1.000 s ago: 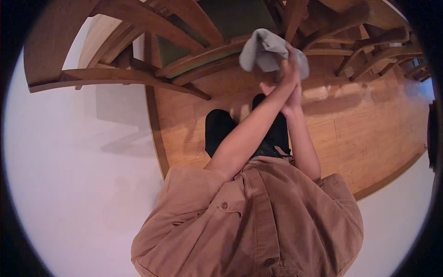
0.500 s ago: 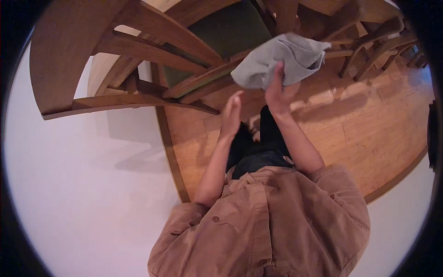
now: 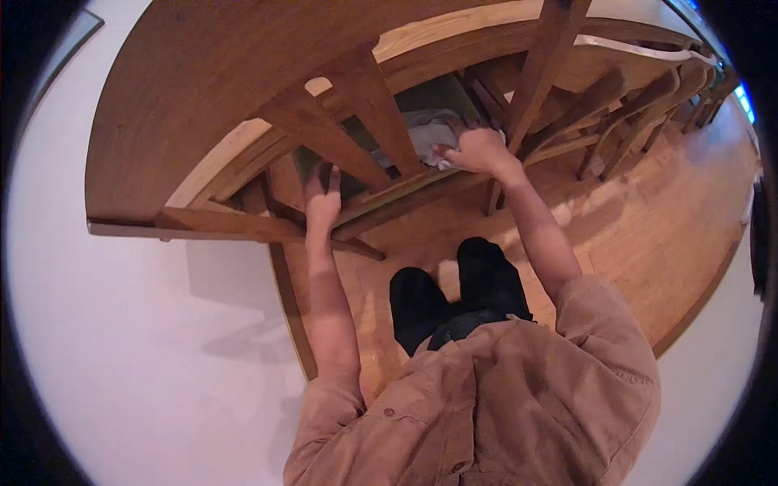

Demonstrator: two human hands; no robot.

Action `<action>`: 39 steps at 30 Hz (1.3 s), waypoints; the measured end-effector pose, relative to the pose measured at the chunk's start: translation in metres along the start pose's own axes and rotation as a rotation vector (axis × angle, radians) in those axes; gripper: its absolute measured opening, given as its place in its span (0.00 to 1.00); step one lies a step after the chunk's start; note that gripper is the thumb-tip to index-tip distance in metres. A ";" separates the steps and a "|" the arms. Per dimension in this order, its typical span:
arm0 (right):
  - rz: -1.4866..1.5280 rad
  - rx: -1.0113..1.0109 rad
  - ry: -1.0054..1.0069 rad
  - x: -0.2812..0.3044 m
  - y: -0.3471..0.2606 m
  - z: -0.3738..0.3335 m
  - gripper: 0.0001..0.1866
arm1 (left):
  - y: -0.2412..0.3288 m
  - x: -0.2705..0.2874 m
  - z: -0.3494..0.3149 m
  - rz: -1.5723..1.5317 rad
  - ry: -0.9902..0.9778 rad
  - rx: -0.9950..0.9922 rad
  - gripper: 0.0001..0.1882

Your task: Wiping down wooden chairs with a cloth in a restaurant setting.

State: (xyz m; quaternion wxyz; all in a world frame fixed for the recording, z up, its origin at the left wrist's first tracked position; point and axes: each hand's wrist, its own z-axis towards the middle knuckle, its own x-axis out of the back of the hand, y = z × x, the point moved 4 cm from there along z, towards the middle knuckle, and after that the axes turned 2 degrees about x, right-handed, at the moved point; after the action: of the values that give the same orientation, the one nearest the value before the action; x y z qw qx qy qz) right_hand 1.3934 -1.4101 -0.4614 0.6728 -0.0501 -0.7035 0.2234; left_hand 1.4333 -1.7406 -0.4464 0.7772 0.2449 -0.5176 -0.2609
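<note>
A dark brown wooden chair (image 3: pixel 328 134) with a slatted back and a green seat (image 3: pixel 442 97) stands before me. My right hand (image 3: pixel 482 152) is closed on a light grey cloth (image 3: pixel 429 138), which lies bunched against the seat behind the slats. Part of the cloth is hidden by a slat and by my fingers. My left hand (image 3: pixel 322 202) reaches to the left end of the seat, beside the chair back. Its thumb and a finger are apart, and it holds no loose thing.
More wooden chairs (image 3: pixel 608 97) stand in a row to the right. A white wall (image 3: pixel 162 324) runs along my left side. Wooden floorboards (image 3: pixel 624 235) lie below, edged by a brown skirting strip (image 3: pixel 288 300). A pale wooden edge (image 3: pixel 462 24) shows beyond the chair back.
Both hands have moved forward to the chair. The cloth, held up in front of it before, is now down on the seat. My left hand has moved left, and my view has shifted.
</note>
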 end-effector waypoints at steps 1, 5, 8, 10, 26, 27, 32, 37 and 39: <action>-0.029 -0.017 0.010 -0.005 -0.001 0.009 0.34 | -0.020 -0.007 0.022 -0.016 -0.002 -0.009 0.24; -0.023 -0.203 0.113 0.024 -0.027 0.062 0.26 | -0.107 -0.058 0.077 0.582 -0.036 -0.295 0.28; -0.081 -0.278 0.678 0.007 0.005 0.114 0.24 | -0.119 -0.083 0.093 0.426 0.128 -0.551 0.25; -0.072 -0.260 0.724 -0.004 -0.016 0.119 0.25 | -0.125 -0.088 0.078 0.424 0.083 -0.522 0.25; 0.089 0.387 0.313 -0.045 -0.028 0.075 0.18 | -0.052 -0.062 0.035 0.699 -0.708 -0.161 0.23; 0.111 0.145 0.394 -0.025 -0.018 0.078 0.17 | -0.036 -0.054 0.023 0.704 -0.689 -0.146 0.23; 0.070 -0.256 1.157 0.016 -0.024 0.101 0.16 | -0.115 -0.016 0.033 0.619 -0.225 -0.505 0.20; 0.366 0.429 0.063 -0.060 -0.092 0.122 0.22 | -0.071 -0.059 0.017 0.530 -0.389 -0.008 0.20; 0.318 0.512 0.001 -0.040 -0.128 0.097 0.26 | -0.065 -0.027 -0.011 0.414 -0.275 0.041 0.19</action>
State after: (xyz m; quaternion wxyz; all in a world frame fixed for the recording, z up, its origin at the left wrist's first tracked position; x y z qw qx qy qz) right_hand 1.3321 -1.5633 -0.4488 0.6203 0.0115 -0.6075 0.4960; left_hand 1.4248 -1.7699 -0.5108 0.7311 0.1116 -0.6629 -0.1164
